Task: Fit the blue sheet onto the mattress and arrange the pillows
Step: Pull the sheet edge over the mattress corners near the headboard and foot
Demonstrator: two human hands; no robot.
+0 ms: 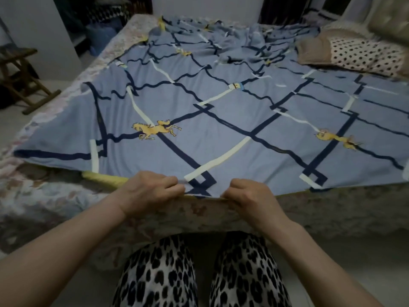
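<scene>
The blue sheet (pixel 221 120), patterned with dark and cream lines and yellow horses, lies spread over the floral mattress (pixel 44 196). It is wrinkled at the far end, and its near edge sits along the mattress's foot edge. My left hand (pixel 150 191) and my right hand (pixel 247 196) both pinch that near edge, close together, at the middle. A yellow underside strip (pixel 104 179) of the sheet shows left of my left hand. A polka-dot pillow (pixel 363 56) with a tan end lies at the far right of the bed.
A wooden stool (pixel 24 76) stands on the floor left of the bed. A padded cushion or headboard (pixel 391 21) sits at the top right corner. The mattress's left side and near left corner are uncovered. My legs in leopard-print trousers (pixel 199 275) stand against the bed's foot.
</scene>
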